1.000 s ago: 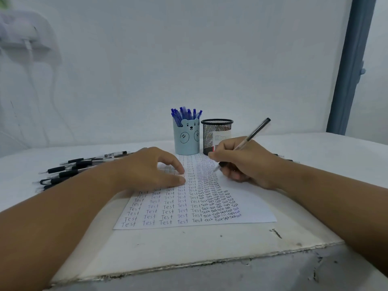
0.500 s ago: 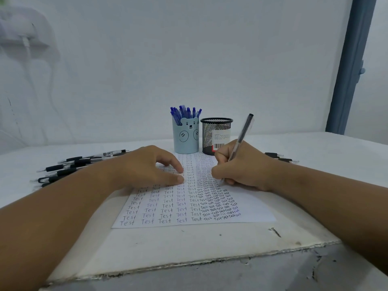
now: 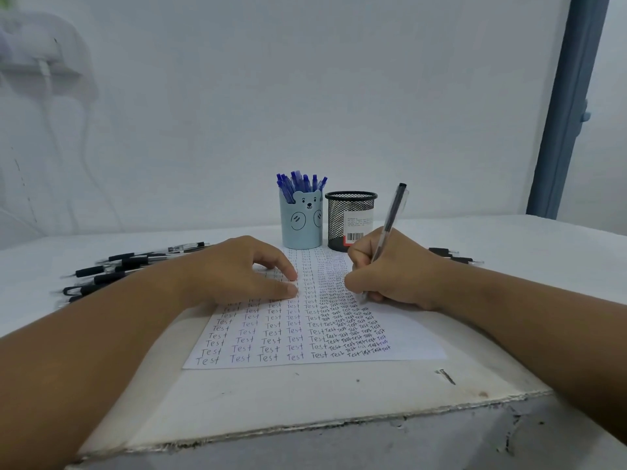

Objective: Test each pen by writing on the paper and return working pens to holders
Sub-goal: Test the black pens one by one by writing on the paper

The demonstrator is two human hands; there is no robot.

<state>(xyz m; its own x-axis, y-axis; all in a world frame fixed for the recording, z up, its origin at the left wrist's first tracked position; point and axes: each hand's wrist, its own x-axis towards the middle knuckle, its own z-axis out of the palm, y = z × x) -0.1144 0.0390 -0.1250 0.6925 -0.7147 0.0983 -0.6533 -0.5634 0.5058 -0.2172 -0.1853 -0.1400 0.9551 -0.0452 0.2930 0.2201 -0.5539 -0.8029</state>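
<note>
A white paper (image 3: 407, 340) covered in rows of the word "Test" lies on the table. My right hand (image 3: 393, 269) grips a clear pen with a black cap end (image 3: 392, 215), nearly upright, its tip on the paper's right side. My left hand (image 3: 237, 269) rests on the paper's upper left, fingertips pressing it flat. Behind the paper stand a light blue bear holder (image 3: 300, 222) full of blue pens and a black mesh holder (image 3: 351, 218) with a barcode label.
Several black pens (image 3: 112, 269) lie in a loose pile on the table at the left. Two more black pens (image 3: 451, 256) lie behind my right wrist. The table's chipped front edge (image 3: 305, 425) runs across the foreground. A white wall stands close behind.
The pen in my right hand has swung from a slant to the right up to nearly vertical, and the hand has shifted slightly down the paper. My left hand has stayed put.
</note>
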